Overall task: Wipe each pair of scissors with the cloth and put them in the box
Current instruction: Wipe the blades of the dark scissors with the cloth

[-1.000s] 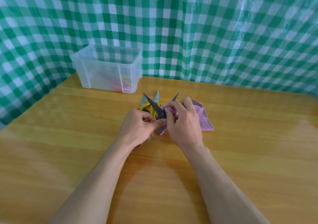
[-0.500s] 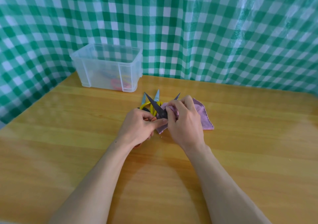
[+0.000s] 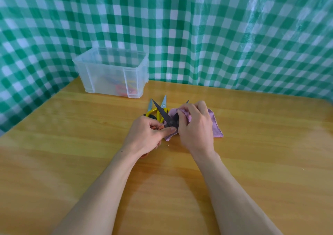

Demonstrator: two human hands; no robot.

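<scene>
Left hand (image 3: 146,135) grips the dark scissors (image 3: 165,116) by the handles — right hand (image 3: 195,126) pinches the purple cloth (image 3: 215,126) around one blade.

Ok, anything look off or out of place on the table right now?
Nothing stands out. The left hand holds the dark scissors spread open, the right hand wipes a blade with the cloth; yellow scissors lie flat behind, box upright.

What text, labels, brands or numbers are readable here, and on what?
No readable text anywhere in the head view.
Clear box: no label or number shows.
Black scissors, yellow-handled scissors, purple cloth: no brand or mark visible; any stamp on the blades is too small to tell.
Checked sheet: pattern only.
</scene>
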